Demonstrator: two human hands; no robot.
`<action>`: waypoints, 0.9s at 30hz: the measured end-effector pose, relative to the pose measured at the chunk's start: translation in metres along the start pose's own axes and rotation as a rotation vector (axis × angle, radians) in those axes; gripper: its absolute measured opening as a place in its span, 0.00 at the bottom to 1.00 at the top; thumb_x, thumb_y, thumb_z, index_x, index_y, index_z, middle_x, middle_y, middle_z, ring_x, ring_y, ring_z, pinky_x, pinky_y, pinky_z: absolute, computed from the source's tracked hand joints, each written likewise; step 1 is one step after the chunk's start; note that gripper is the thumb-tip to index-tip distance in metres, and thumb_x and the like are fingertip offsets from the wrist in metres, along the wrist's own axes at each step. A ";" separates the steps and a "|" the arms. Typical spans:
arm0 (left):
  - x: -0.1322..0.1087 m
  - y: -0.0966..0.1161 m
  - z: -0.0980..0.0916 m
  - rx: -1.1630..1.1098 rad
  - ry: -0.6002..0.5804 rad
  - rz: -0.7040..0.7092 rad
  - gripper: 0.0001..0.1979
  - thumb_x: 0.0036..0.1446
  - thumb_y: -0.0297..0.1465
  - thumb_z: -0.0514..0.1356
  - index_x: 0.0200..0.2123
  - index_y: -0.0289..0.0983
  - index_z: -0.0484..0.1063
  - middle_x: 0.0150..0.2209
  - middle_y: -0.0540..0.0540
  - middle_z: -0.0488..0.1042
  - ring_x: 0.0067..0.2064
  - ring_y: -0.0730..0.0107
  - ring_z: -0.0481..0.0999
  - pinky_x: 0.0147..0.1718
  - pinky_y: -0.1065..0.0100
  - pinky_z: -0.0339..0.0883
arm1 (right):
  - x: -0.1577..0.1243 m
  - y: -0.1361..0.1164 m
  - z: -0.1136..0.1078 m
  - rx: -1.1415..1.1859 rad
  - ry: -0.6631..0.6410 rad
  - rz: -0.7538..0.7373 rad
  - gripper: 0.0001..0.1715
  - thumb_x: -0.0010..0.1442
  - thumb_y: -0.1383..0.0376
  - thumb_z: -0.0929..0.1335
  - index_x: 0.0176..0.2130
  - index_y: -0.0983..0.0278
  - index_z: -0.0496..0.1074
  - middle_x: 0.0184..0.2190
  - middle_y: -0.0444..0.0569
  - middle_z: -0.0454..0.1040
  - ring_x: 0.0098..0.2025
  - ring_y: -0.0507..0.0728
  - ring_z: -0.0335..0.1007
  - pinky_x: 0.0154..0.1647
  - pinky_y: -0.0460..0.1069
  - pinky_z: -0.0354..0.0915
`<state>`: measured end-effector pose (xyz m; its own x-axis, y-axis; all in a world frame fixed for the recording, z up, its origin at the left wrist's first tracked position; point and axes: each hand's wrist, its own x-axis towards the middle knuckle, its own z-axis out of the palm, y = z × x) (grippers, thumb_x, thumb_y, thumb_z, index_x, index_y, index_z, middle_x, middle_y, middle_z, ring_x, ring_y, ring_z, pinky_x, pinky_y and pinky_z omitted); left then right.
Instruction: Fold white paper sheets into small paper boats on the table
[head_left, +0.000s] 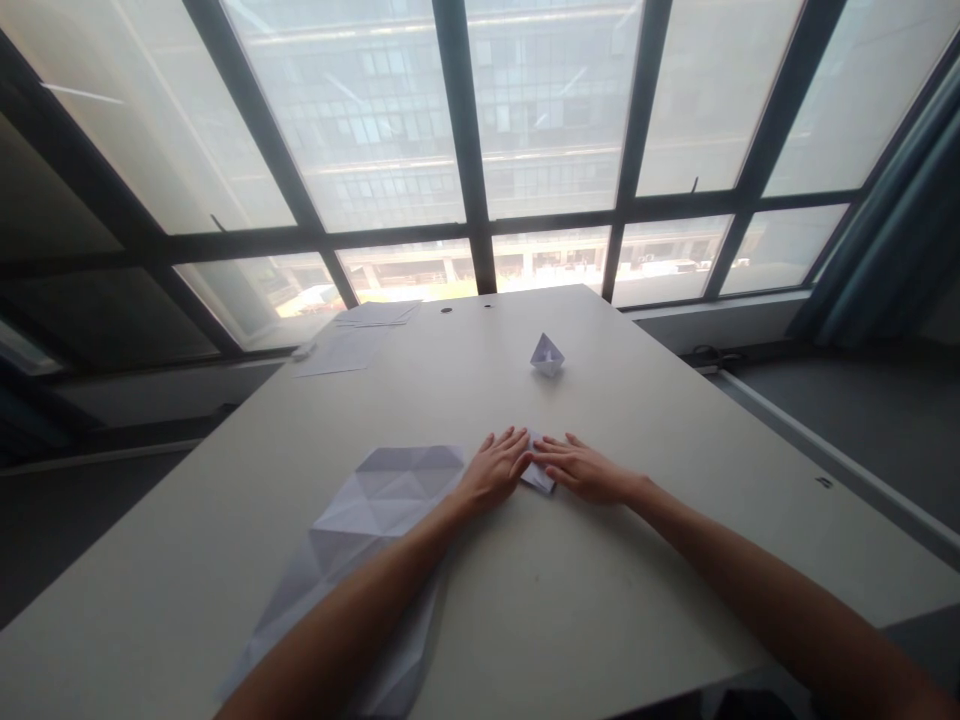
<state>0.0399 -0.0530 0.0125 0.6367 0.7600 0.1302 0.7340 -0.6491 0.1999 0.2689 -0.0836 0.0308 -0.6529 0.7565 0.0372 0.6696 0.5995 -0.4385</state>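
Note:
A small folded piece of white paper (538, 477) lies on the table between my hands, partly hidden under them. My left hand (496, 468) rests flat on its left side, fingers stretched out. From the right, my right hand (583, 468) presses on it too, its fingers extended and almost meeting the left ones. Under and beside my left forearm spreads a large creased sheet of paper (360, 530), marked with triangular folds. Farther off stands a folded paper boat (547, 356).
Several flat white sheets (349, 350) lie at the far left of the white table (660, 590). Small dark round spots (447, 310) sit near the far edge. Large windows (555, 120) rise behind the table, and a blue curtain (885, 210) hangs at the right.

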 end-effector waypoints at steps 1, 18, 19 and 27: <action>0.000 0.000 -0.001 0.002 -0.003 0.005 0.30 0.69 0.47 0.34 0.67 0.41 0.52 0.68 0.46 0.52 0.70 0.62 0.46 0.65 0.51 0.44 | 0.000 -0.001 -0.001 0.002 0.002 0.000 0.27 0.70 0.53 0.53 0.65 0.52 0.57 0.69 0.45 0.48 0.70 0.57 0.40 0.69 0.62 0.35; 0.009 -0.007 0.006 -0.125 0.181 -0.173 0.28 0.69 0.37 0.35 0.66 0.31 0.53 0.66 0.39 0.58 0.67 0.67 0.54 0.65 0.62 0.48 | 0.001 -0.004 0.003 0.013 0.074 -0.015 0.23 0.70 0.57 0.56 0.57 0.58 0.69 0.65 0.50 0.59 0.68 0.58 0.50 0.68 0.61 0.43; 0.007 -0.007 0.006 -0.121 0.162 -0.123 0.27 0.69 0.36 0.36 0.66 0.34 0.54 0.66 0.41 0.58 0.67 0.68 0.54 0.65 0.61 0.48 | 0.001 -0.004 0.004 0.006 0.090 -0.016 0.22 0.69 0.58 0.57 0.56 0.58 0.69 0.65 0.50 0.59 0.68 0.58 0.50 0.68 0.61 0.43; 0.001 -0.005 0.008 0.047 0.010 -0.037 0.27 0.67 0.39 0.42 0.67 0.39 0.51 0.69 0.45 0.50 0.70 0.55 0.45 0.65 0.50 0.42 | 0.000 -0.010 0.009 -0.037 0.112 0.000 0.25 0.65 0.59 0.62 0.60 0.59 0.64 0.67 0.50 0.56 0.68 0.58 0.48 0.68 0.59 0.42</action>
<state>0.0384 -0.0493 0.0037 0.6065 0.7838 0.1335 0.7676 -0.6210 0.1585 0.2597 -0.0920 0.0271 -0.6106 0.7798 0.1382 0.6835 0.6071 -0.4053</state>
